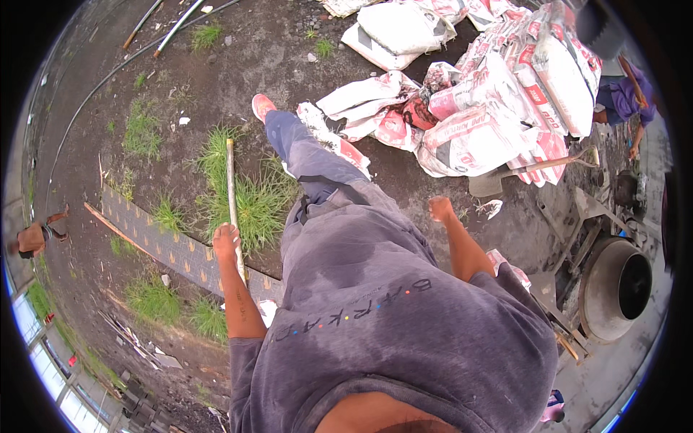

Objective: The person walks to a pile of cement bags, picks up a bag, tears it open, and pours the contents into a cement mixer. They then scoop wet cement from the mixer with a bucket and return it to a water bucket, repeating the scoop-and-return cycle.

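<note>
Hands differed: left hand [225,239] was clamped around a long wooden handle [232,195] standing over grass [253,202]; right hand [439,208] swung free, fingers curled shut. One-handed, the handle could likely slip mid-stride.

The setting was an outdoor work yard of dark bare ground [238,58] under flat daylight. Tufts of grass [249,198] grew near the centre and toward nine o'clock. A strip of grey paving [162,245] ran across at eight o'clock. Stacked white and red sacks [491,108] lay at one o'clock. A cement mixer [613,285] stood at four o'clock, and pipes [170,32] crossed the ground at eleven o'clock.
</note>
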The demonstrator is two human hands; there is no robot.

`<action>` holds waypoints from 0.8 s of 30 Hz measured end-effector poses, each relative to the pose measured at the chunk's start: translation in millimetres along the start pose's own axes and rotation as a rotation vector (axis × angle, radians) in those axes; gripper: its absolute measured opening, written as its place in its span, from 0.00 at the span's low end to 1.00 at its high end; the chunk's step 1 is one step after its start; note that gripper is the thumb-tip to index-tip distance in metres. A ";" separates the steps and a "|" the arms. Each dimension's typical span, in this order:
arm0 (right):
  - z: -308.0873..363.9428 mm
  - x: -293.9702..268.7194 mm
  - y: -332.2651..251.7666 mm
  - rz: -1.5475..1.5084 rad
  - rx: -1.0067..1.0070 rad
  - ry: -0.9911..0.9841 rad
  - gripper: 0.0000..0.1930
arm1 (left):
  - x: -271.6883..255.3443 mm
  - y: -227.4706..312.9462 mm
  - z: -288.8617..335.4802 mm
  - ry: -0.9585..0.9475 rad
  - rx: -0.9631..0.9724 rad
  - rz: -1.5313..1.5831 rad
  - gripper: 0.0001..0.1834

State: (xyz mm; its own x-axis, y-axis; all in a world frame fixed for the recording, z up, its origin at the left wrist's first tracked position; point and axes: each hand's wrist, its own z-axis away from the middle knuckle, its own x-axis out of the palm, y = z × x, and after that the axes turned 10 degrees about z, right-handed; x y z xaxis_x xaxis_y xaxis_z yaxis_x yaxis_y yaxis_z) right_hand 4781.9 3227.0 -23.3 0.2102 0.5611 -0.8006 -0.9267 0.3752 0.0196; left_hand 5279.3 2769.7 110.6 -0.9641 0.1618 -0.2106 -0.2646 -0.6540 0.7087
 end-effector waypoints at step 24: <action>-4.1 -102.6 97.3 -1.163 0.597 0.302 0.16 | 138.6 -69.6 71.5 -0.383 -0.544 -0.430 0.14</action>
State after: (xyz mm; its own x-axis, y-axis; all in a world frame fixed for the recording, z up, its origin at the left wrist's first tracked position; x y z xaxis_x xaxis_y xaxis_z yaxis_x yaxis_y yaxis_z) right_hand 4668.9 3202.9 58.3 0.6293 -0.4564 -0.6291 0.0350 0.8253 -0.5637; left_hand 5162.4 2890.4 80.2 -0.7470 0.6607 -0.0743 -0.6624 -0.7300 0.1683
